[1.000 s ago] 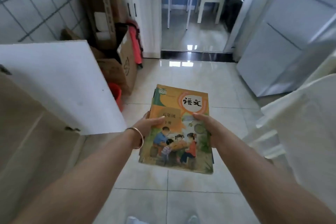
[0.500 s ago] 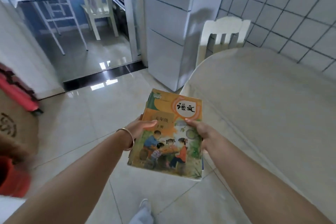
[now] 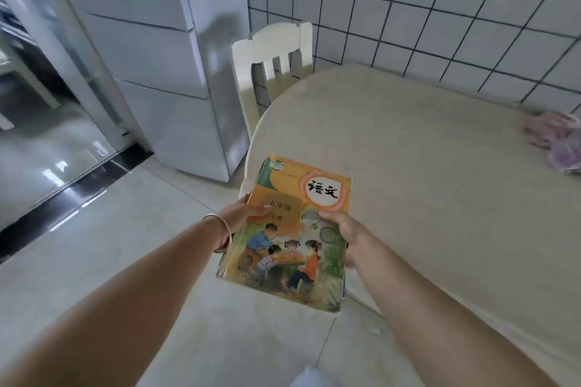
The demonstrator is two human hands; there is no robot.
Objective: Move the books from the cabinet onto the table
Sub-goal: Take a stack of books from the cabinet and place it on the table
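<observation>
Two hands carry a small stack of textbooks flat, just over the near edge of the round table. Left hand grips the left side, thumb on the cover; right hand grips the right side the same way. Best move: keep the stack level, reach further inward, lower flat, well short of the pink cloth.

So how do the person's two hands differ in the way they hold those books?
The left hand has a bangle at its wrist; the right hand has a bare wrist. The left hand grips the left edge of the books, thumb lying on the cover; the right hand grips the right edge, nearer the table. Both hold the same stack, level, at the table's edge.
</observation>
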